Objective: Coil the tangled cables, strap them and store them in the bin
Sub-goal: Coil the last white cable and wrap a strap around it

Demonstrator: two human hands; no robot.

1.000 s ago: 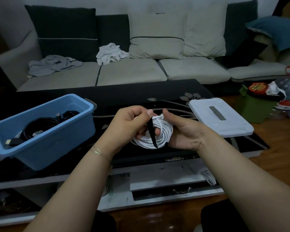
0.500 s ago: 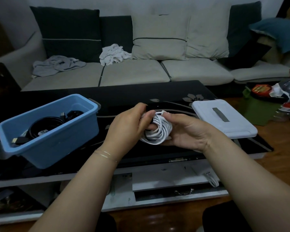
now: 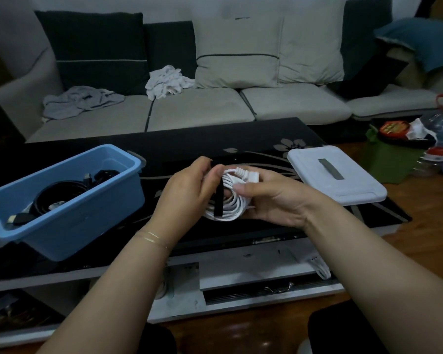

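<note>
A coiled white cable point(image 3: 232, 205) is held between both hands above the black coffee table point(image 3: 179, 146). A black strap point(image 3: 219, 198) runs down across the coil's left side. My left hand point(image 3: 187, 190) pinches the strap's top end against the coil. My right hand point(image 3: 271, 198) grips the coil from the right, its thumb lying over the top near the white plug point(image 3: 248, 175). The blue bin point(image 3: 92, 215) stands on the table to the left, with coiled black cables point(image 3: 62, 198) inside it.
The bin's white lid point(image 3: 335, 175) lies on the table's right end. Behind the table stands a grey sofa point(image 3: 197, 108) with cushions and crumpled cloths. Bottles and a green box point(image 3: 391, 159) sit on the wooden floor at right. A white cable point(image 3: 320, 268) hangs at the table's drawer.
The black strap, hidden behind my fingers half a second ago, now shows again across the coil's front. Both hands have turned the coil slightly, and the white plug now shows at the top.
</note>
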